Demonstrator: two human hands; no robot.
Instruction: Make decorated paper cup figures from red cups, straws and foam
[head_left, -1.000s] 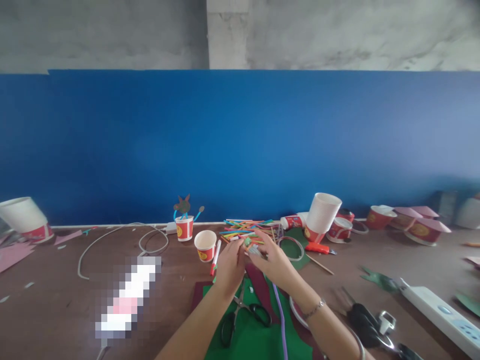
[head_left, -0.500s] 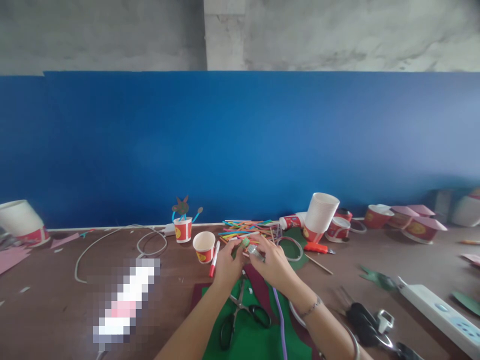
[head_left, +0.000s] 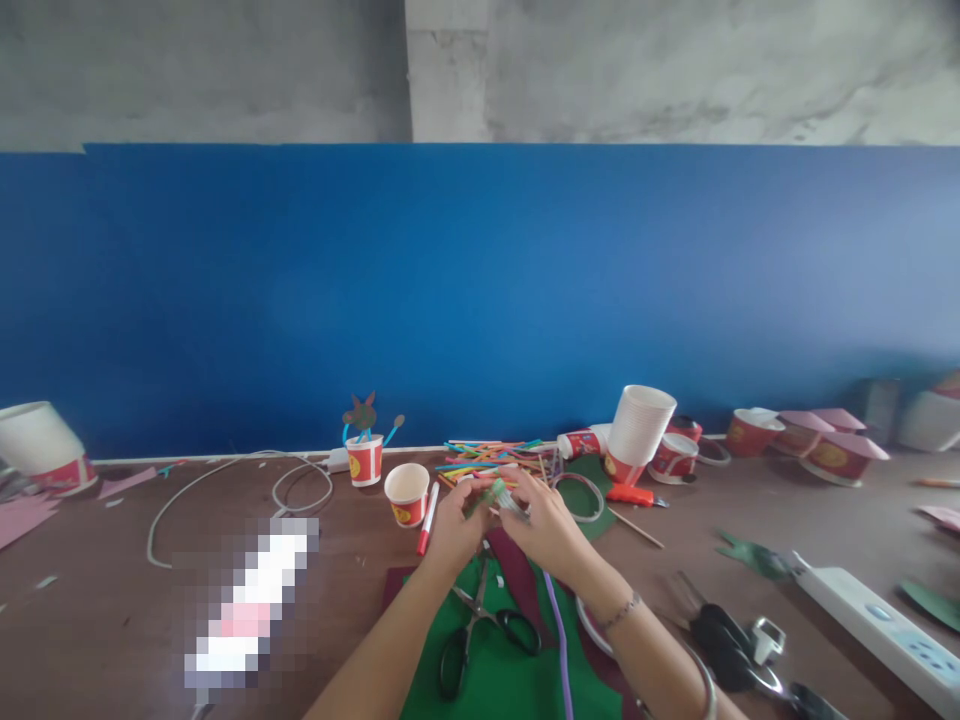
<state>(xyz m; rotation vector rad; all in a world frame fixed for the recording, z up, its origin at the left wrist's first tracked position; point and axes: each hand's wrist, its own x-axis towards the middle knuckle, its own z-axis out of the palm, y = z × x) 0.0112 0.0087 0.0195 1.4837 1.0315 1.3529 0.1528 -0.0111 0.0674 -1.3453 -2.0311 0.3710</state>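
My left hand (head_left: 457, 525) and my right hand (head_left: 546, 520) meet in front of the pile of coloured sticks. The left fingers are closed around a small green piece (head_left: 497, 489). Pinched in the right fingers is a small clear, shiny object (head_left: 513, 504), touching or very close to the green piece. Fingers cover much of both, so their exact kind cannot be made out. Below the hands, black-handled scissors (head_left: 478, 606) lie with blades apart on green sheets (head_left: 525, 680). A purple pipe cleaner (head_left: 559, 640) runs beside them.
A paper cup (head_left: 407, 495) and a red-white marker (head_left: 428, 518) stand left of the coloured sticks (head_left: 487, 458). Stacked cups (head_left: 640, 435) and an orange cutter (head_left: 630, 494) are at right. Farther right lie black-handled tools (head_left: 724, 640) and a power strip (head_left: 881, 620).
Both hands stay in nearly the same place. The green piece has shifted slightly right, closer to the clear object, and looks more covered by the fingers.
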